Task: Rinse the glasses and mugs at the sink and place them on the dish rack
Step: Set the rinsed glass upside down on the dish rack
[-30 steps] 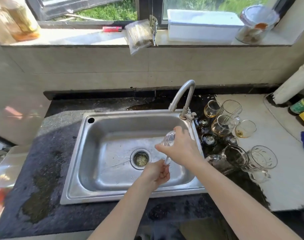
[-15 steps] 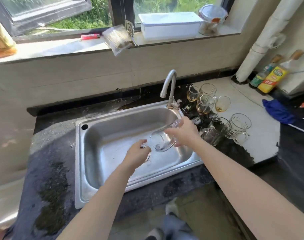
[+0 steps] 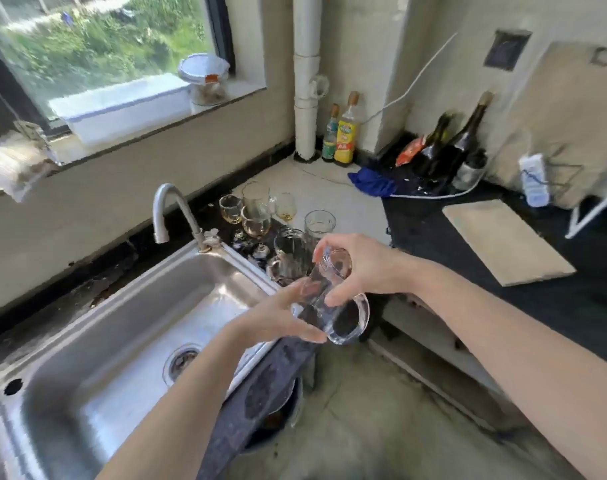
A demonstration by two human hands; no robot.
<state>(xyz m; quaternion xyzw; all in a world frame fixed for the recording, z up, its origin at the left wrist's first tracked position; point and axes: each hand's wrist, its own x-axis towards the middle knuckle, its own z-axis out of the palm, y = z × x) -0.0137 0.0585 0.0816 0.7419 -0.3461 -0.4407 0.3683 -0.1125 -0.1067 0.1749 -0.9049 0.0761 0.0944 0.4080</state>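
Left hand [image 3: 277, 318] and right hand [image 3: 364, 268] grip a glass [image 3: 345, 322] near clustered glasses [image 3: 257, 220].

We log the sink [image 3: 97, 341] at left, tap [image 3: 168, 187] behind it. Glasses [image 3: 257, 218] stand on the desk [image 3: 430, 244] right of the tap. In front of them, our left hand [image 3: 277, 317] and right hand [image 3: 367, 268] hold a glass [image 3: 340, 317]. Board [image 3: 506, 240] far right; bottles [image 3: 345, 133] behind in the corner.

In the corner I see a white pipe [image 3: 306, 98] with two condiment bottles [image 3: 343, 136] beside its foot and a blue cloth [image 3: 371, 183] near them. Dark wine bottles [image 3: 463, 143] stand behind the cloth. A pale board [image 3: 506, 240] lies flat on the black counter [image 3: 430, 233].
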